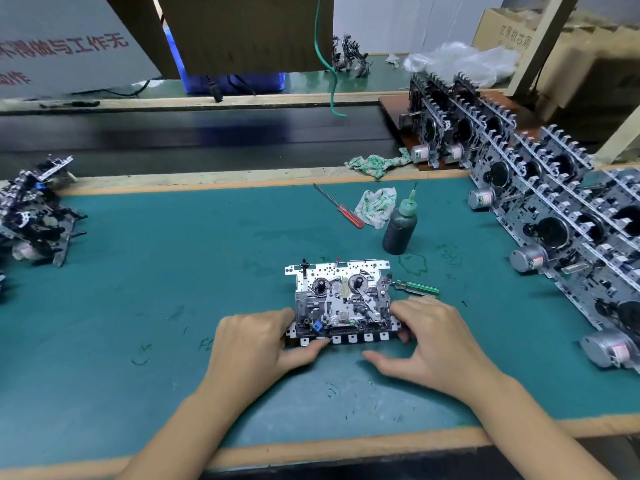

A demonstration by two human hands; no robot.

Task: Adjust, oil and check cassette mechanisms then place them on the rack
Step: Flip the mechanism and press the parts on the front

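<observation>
Both hands sit low in the middle of the frame, one at each end of the cassette mechanism [341, 303] I am working on. My left hand [258, 344] grips its left end, fingers curled round the edge and thumb pressed along the front row of keys. My right hand [431, 337] touches the right end with bent fingers, the thumb stretched out flat on the worktop [173, 271] and free of the part; I judge that this hand steadies more than it holds. The mechanism lies flat on the green mat, keys towards me, reels facing up, which I take as the pose for checking or pressing the keys.

A green-handled screwdriver [417, 287] lies just beside its right end, tip towards it, handy for adjusting. Further up and right stands the dark oil bottle [400, 226], upright, with a crumpled cloth [375, 206] and a red-handled screwdriver [341, 207] near it. Along the right edge of the frame the rack [540, 188] carries rows of mechanisms standing on edge. At the left edge a loose heap of mechanisms [33, 213] lies, probably waiting their turn.
</observation>
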